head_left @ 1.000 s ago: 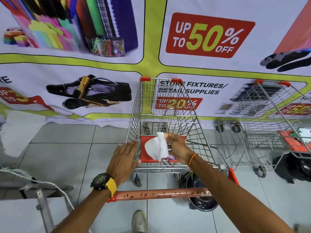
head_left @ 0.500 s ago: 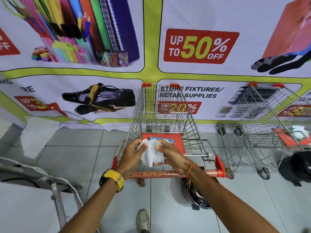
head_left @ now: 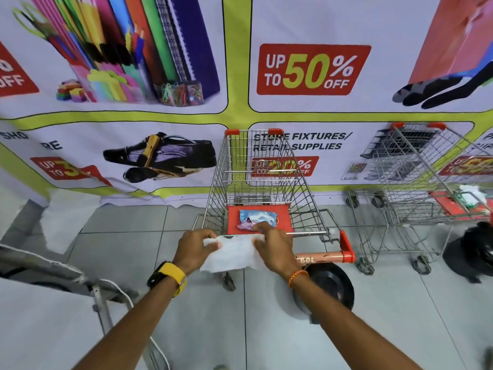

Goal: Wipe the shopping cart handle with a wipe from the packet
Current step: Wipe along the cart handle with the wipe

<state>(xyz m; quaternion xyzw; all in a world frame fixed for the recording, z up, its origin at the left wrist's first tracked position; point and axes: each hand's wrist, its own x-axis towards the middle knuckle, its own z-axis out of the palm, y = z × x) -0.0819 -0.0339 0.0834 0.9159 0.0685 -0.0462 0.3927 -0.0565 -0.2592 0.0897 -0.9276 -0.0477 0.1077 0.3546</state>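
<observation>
Since 0.5 s earlier, wipe [head_left: 231,255] went from bunched to spread flat between both hands, held over the handle's middle. Left hand [head_left: 194,249] pinched its 9 o'clock edge; right hand [head_left: 274,248] gripped its 3 o'clock edge. Wipe: white, thin, limp, faintly translucent. Handle [head_left: 320,257]: round copper-toned bar, red plastic end cap; only its right stretch showed, the rest hidden behind hands and wipe. Contact between wipe and bar could not be told. Judged: wipe drawn and opened, wiping not yet done. Packet [head_left: 256,219], crinkly blue-and-purple film, lay at 12 o'clock on the red seat flap [head_left: 232,217] of the wire cart [head_left: 256,177].
</observation>
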